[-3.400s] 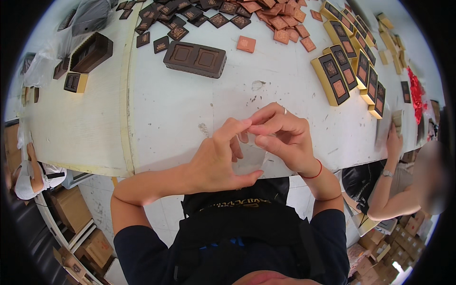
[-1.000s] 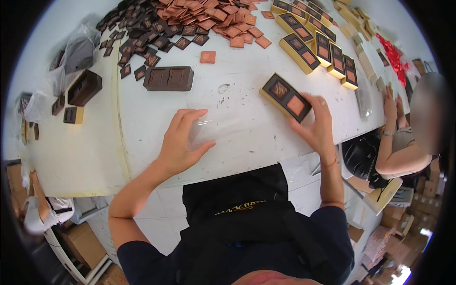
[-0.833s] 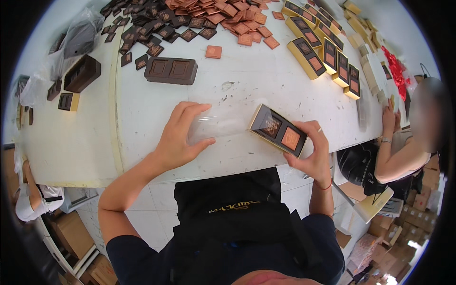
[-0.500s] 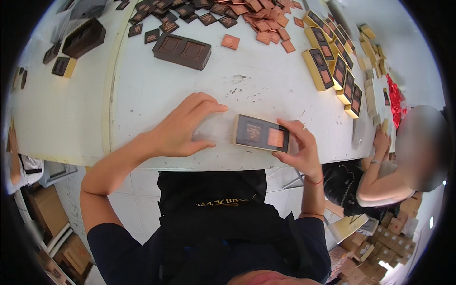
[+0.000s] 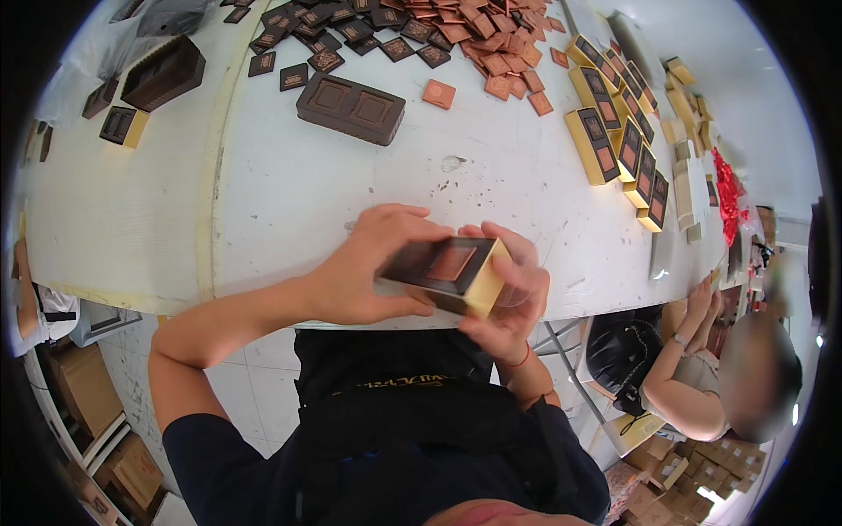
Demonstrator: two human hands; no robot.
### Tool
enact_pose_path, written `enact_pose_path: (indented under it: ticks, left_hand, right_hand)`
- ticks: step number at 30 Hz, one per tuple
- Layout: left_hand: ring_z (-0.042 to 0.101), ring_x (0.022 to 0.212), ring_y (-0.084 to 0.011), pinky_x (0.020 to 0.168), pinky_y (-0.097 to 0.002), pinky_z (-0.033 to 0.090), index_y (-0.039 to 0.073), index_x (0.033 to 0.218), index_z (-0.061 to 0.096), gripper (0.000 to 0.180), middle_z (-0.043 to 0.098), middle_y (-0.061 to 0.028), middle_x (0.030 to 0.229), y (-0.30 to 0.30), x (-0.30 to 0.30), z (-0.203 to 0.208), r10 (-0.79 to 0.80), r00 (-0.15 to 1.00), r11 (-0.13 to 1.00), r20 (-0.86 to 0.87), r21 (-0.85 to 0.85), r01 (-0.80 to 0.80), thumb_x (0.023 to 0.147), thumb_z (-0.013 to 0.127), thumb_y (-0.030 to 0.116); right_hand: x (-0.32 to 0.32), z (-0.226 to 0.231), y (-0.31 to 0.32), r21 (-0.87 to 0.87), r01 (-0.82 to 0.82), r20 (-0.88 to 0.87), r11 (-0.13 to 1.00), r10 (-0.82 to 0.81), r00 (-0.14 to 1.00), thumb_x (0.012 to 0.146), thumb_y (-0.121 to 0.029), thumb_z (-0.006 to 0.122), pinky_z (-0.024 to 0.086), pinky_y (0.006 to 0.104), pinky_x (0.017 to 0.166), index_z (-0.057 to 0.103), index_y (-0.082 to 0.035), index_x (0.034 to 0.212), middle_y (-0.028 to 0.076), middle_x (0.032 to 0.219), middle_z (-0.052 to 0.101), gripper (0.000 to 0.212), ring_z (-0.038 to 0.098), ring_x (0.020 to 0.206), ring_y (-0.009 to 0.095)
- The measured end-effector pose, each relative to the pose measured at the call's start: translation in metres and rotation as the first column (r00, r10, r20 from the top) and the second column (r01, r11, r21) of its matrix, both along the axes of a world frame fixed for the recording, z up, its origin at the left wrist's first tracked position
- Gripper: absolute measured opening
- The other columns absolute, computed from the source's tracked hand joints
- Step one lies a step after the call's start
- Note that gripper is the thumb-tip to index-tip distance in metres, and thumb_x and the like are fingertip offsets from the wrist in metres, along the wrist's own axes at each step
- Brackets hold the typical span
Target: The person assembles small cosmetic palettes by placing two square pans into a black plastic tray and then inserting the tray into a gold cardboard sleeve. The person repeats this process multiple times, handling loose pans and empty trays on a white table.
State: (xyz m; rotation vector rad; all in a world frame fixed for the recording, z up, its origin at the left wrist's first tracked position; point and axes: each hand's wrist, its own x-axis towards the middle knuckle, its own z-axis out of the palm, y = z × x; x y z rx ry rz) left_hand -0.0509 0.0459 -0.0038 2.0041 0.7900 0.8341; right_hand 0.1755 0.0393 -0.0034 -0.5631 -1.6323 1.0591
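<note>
A small gold box (image 5: 481, 282) with a dark top is tilted just above the table's near edge. An orange-brown square (image 5: 452, 262) and a dark compartment show in its top. My left hand (image 5: 358, 267) grips the box's left end, thumb along the near side and fingers along the far side. My right hand (image 5: 517, 279) is closed around the gold right end, its fingers partly smeared by motion. Something clear and shiny, like plastic film, glints at my right palm.
Farther off lie a dark brown two-well tray (image 5: 349, 109), a heap of dark squares (image 5: 396, 49) and one of orange-brown squares (image 5: 495, 64). Several filled gold boxes (image 5: 595, 147) stand at right. A co-worker (image 5: 675, 377) sits at the right edge.
My left hand has moved right and taken hold of the box's left end. The box has come left and nearer, tilting so its gold right end shows. The co-worker has shifted.
</note>
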Motion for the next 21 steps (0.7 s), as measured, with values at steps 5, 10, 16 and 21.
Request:
enact_pose_path:
  ticks: [5, 10, 16, 21]
  left_hand:
    - [0.036, 0.138, -0.0283, 0.115, -0.0423, 0.025, 0.002, 0.146, 0.036, 0.065, 0.039, -0.0147, 0.148, 0.003, 0.001, 0.013, -0.063, 0.893, 0.956, 0.446, -0.231, 0.182, 0.092, 0.063, 0.026]
    - [0.043, 0.129, -0.0198, 0.109, -0.0371, 0.034, 0.004, 0.139, 0.038, 0.043, 0.041, -0.013, 0.143, -0.004, 0.012, 0.027, 0.028, 0.866, 0.847, 0.498, -0.472, 0.244, 0.098, 0.043, 0.015]
    - [0.046, 0.122, -0.0177, 0.106, -0.0365, 0.036, 0.004, 0.13, 0.047, 0.034, 0.043, -0.0123, 0.137, -0.001, 0.025, 0.033, 0.061, 0.882, 0.875, 0.467, -0.45, 0.178, 0.1, 0.041, 0.018]
    - [0.05, 0.112, -0.0177, 0.096, -0.0334, 0.04, 0.005, 0.117, 0.054, 0.02, 0.047, -0.0118, 0.128, -0.003, 0.035, 0.033, 0.161, 0.853, 0.954, 0.496, -0.301, -0.005, 0.098, 0.047, 0.01]
  right_hand:
    - [-0.019, 0.003, 0.01, 0.338, 0.194, 0.219, 0.921, -0.277, 0.936, 0.067, -0.026, 0.092, 0.046, 0.0481, 0.101, 0.037, -0.008, 0.136, 0.025, 0.13, 0.045, 0.09, 0.053, 0.119, 0.034]
    - [-0.026, 0.003, -0.006, 0.128, 0.256, 0.235, 0.958, -0.28, 0.931, 0.078, -0.026, 0.085, 0.046, 0.0456, 0.1, 0.033, -0.006, 0.138, 0.019, 0.128, 0.047, 0.082, 0.052, 0.119, 0.029]
    - [-0.014, 0.028, 0.005, -0.344, -0.061, -0.279, 0.937, -0.04, 0.959, 0.092, -0.014, 0.062, 0.04, 0.0391, 0.101, 0.053, -0.004, 0.121, 0.012, 0.118, 0.053, 0.032, 0.051, 0.115, 0.022]
    - [-0.012, 0.026, 0.012, -0.194, -0.14, -0.321, 0.971, 0.072, 0.944, 0.086, 0.002, 0.055, 0.038, 0.04, 0.102, 0.061, -0.005, 0.103, 0.011, 0.117, 0.052, 0.02, 0.052, 0.113, 0.023]
